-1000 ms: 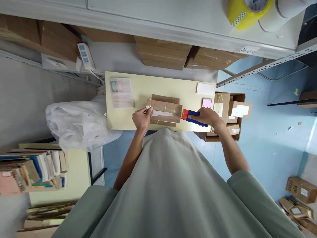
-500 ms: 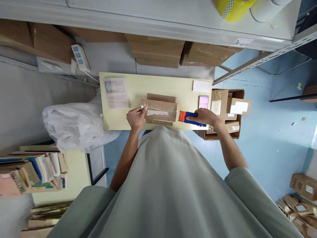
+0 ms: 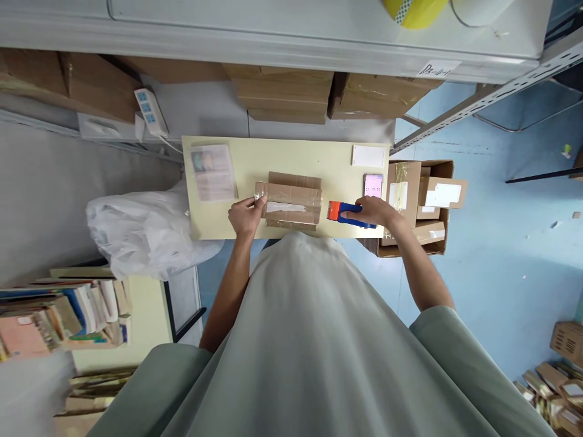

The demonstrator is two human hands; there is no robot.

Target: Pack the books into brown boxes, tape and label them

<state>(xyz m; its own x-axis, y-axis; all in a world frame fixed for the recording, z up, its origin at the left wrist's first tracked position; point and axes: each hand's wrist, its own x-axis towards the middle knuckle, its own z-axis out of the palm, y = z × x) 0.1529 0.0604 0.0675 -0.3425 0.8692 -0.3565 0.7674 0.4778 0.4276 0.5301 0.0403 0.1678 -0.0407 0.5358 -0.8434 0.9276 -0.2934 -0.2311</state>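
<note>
A small cardboard box (image 3: 294, 194) with clear tape and a torn white strip on it lies near the front edge of the pale yellow table (image 3: 255, 156). The fingers of my left hand (image 3: 246, 215) pinch the box's left end. To the right of the box, my right hand (image 3: 374, 211) is closed around a blue tape dispenser (image 3: 354, 216), whose orange-red head (image 3: 334, 210) points left at the box with a small gap between them.
A phone (image 3: 373, 185) and a white card (image 3: 368, 156) lie at the table's right, a printed sheet (image 3: 213, 172) at its left. An open carton of boxes (image 3: 445, 243) stands right, a white plastic bag (image 3: 141, 227) left. A metal shelf (image 3: 255, 45) crosses above.
The view has shifted slightly. Both hands keep their holds on the box and the dispenser, with hardly any movement relative to the table.
</note>
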